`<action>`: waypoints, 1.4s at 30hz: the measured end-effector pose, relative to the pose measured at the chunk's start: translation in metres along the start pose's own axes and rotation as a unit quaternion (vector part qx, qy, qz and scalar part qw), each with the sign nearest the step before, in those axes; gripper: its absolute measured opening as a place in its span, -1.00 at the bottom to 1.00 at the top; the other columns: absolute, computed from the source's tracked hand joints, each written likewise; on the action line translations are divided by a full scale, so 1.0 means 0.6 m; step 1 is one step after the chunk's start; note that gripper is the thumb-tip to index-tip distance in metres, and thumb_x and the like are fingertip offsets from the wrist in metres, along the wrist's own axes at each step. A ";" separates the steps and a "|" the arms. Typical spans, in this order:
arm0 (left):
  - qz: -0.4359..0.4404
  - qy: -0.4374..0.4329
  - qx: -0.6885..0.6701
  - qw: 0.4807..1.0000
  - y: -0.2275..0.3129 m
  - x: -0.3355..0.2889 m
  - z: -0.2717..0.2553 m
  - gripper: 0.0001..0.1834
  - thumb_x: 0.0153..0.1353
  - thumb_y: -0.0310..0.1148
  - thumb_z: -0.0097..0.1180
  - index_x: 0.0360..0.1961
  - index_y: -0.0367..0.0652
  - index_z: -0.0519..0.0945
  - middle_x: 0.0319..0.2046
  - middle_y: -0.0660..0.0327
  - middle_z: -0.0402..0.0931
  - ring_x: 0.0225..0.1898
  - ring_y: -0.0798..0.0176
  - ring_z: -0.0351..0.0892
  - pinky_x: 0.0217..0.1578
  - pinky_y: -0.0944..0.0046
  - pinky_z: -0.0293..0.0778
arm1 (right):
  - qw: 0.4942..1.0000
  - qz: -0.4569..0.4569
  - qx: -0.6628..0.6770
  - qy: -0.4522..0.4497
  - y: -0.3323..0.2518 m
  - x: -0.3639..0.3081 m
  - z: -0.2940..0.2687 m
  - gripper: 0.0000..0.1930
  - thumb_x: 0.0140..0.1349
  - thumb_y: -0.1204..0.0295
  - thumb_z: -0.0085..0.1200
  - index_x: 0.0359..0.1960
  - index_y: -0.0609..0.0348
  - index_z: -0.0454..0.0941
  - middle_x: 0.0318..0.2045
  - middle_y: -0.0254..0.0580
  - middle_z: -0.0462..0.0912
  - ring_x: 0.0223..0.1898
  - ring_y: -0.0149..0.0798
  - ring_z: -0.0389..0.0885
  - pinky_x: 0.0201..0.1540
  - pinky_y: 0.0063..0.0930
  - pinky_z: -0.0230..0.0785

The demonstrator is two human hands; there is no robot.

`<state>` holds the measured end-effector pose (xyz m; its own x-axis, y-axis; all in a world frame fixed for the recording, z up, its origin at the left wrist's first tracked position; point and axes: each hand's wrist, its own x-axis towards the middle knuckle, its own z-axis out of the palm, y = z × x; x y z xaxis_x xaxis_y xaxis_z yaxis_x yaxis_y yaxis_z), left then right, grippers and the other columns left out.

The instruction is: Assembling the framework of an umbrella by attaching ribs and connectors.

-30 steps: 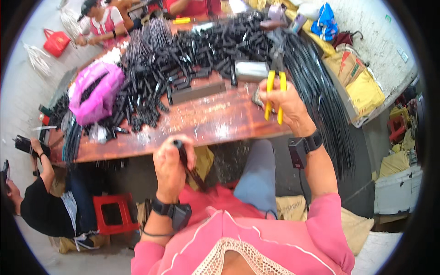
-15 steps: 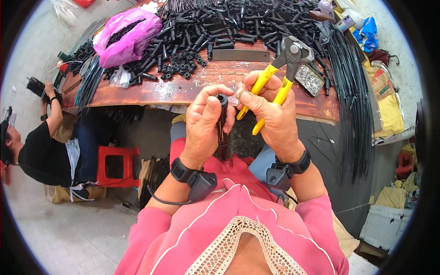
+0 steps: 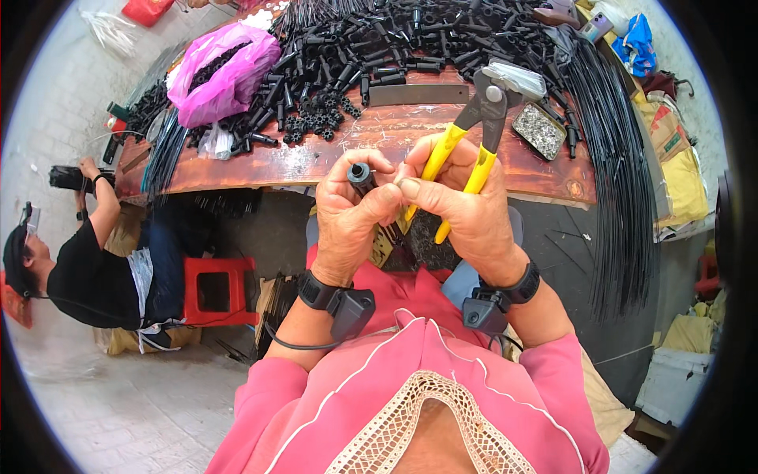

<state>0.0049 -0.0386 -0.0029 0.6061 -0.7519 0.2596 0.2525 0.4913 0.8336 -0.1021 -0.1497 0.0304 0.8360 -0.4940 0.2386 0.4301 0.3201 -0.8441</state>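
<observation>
My left hand (image 3: 341, 221) is closed around a black tube (image 3: 362, 177), its ringed open end facing up between thumb and fingers. In my right hand (image 3: 478, 223) rest yellow-handled pliers (image 3: 491, 104), jaws up and lying across the palm and fingers. The right thumb and forefinger pinch together at the left fingertips, beside the tube's end. Whatever tiny piece they hold there is too small to make out. Beyond the hands, black ribbed rings (image 3: 316, 120) sit in a cluster on the wooden table (image 3: 292, 164).
A heap of black tubes (image 3: 371, 43) covers the table's far side, with a pink bag (image 3: 225, 75), a flat metal bar (image 3: 418, 95) and a tin of small bits (image 3: 539, 130). Long black rods (image 3: 620, 182) hang off the right end. At left, a co-worker (image 3: 91, 272) sits near a red stool (image 3: 215, 288).
My hands have drawn closer together, and the tube's upper end has tilted left, showing more of its opening. The pliers have shifted slightly in my right hand. The whole view has moved a little.
</observation>
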 end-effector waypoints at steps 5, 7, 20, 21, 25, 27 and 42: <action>-0.024 -0.022 -0.023 0.999 0.001 0.008 0.008 -0.65 0.12 -0.49 0.31 -0.10 -0.27 0.45 -0.51 0.29 0.49 -0.59 0.50 0.38 -0.58 0.50 0.29 | 0.988 -0.014 -0.146 -0.052 -0.036 0.003 -0.008 -0.83 0.14 0.69 0.09 -0.20 0.35 0.49 -0.45 -0.26 0.57 -0.44 -0.41 0.63 -0.38 -0.56 0.51; -0.047 -0.024 -0.036 0.998 0.001 0.009 0.010 -0.60 0.12 -0.46 0.33 -0.08 -0.27 0.43 -0.51 0.28 0.49 -0.60 0.49 0.39 -0.58 0.49 0.29 | 0.982 -0.035 -0.173 -0.071 -0.042 0.006 -0.011 -0.83 0.13 0.70 0.07 -0.22 0.36 0.49 -0.45 -0.26 0.58 -0.44 -0.42 0.63 -0.38 -0.57 0.50; -0.075 -0.027 -0.082 0.993 -0.002 0.005 0.029 -0.56 0.14 -0.38 0.34 -0.04 -0.26 0.41 -0.49 0.29 0.49 -0.59 0.49 0.38 -0.59 0.49 0.26 | 0.879 -0.258 -0.387 -0.104 -0.045 -0.003 -0.028 -0.66 -0.12 0.64 0.21 -0.21 0.27 0.55 -0.39 -0.07 0.58 -0.37 0.02 0.55 -0.30 -0.31 0.42; -0.070 -0.036 -0.094 0.992 -0.003 0.005 0.027 -0.55 0.15 -0.39 0.32 0.00 -0.26 0.42 -0.46 0.30 0.50 -0.58 0.51 0.36 -0.58 0.49 0.25 | 0.869 -0.272 -0.404 -0.091 -0.042 -0.004 -0.027 -0.65 -0.13 0.64 0.23 -0.20 0.26 0.55 -0.40 -0.07 0.58 -0.38 0.00 0.55 -0.31 -0.33 0.42; -0.048 -0.041 -0.053 0.997 0.008 0.007 0.040 -0.46 0.17 -0.38 0.30 0.15 -0.30 0.43 -0.42 0.34 0.52 -0.56 0.56 0.31 -0.57 0.51 0.22 | 0.912 -0.228 -0.339 -0.024 -0.028 -0.017 -0.014 -0.63 -0.15 0.68 0.21 -0.21 0.24 0.55 -0.39 -0.07 0.57 -0.40 -0.07 0.56 -0.36 -0.38 0.42; -0.044 -0.044 -0.054 0.997 0.006 0.007 0.040 -0.45 0.18 -0.39 0.30 0.16 -0.30 0.43 -0.41 0.34 0.52 -0.56 0.56 0.31 -0.57 0.51 0.21 | 0.921 -0.223 -0.318 -0.014 -0.017 -0.020 -0.013 -0.63 -0.15 0.69 0.20 -0.21 0.24 0.55 -0.37 -0.08 0.57 -0.40 -0.09 0.56 -0.36 -0.40 0.42; -0.040 -0.044 -0.050 0.997 -0.010 0.009 0.038 -0.48 0.28 -0.33 0.18 0.21 -0.32 0.40 -0.54 0.40 0.43 -0.60 0.59 0.26 -0.57 0.52 0.17 | 0.926 -0.247 -0.284 0.021 -0.018 -0.010 -0.003 -0.84 0.18 0.66 0.08 -0.19 0.29 0.51 -0.44 -0.21 0.61 -0.47 -0.51 0.60 -0.45 -0.59 0.47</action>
<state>-0.0104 -0.0557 0.0049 0.5142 -0.8236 0.2392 0.3735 0.4661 0.8020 -0.1124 -0.1513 0.0373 0.5659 -0.5023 0.6538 0.4975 -0.4243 -0.7566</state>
